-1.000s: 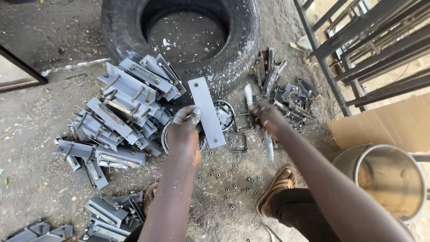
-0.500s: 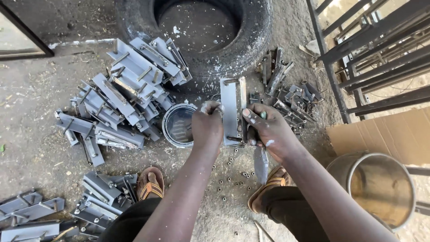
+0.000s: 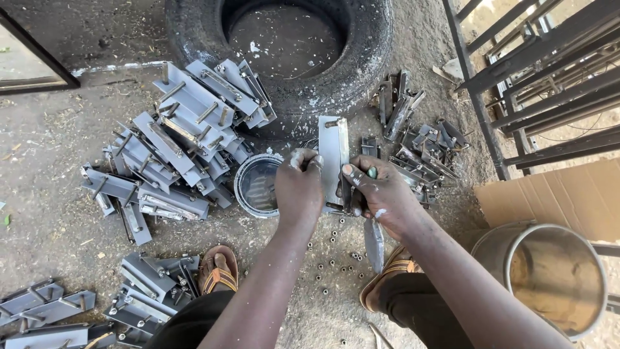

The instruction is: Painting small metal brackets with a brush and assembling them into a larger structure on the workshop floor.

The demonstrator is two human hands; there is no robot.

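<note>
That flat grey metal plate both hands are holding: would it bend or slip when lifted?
The grey metal plate looks stiff: it stands straight though gripped only low down by the left hand and right hand. It is probably heavy for its size. Its painted face may be slick, even wet, judging by the paint-smeared fingers.

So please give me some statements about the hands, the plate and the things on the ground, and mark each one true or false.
1. Both hands hold the grey metal plate. True: the left hand and the right hand each have a grip on it.
2. The small can lies right of the plate. False: it is to the left of it.
3. A tyre lies beyond the plate. True.
4. The steel pot stands inside the tyre. False: it stands apart at lower right, beside the cardboard.
5. Small nuts lie scattered on the ground. True.
</note>
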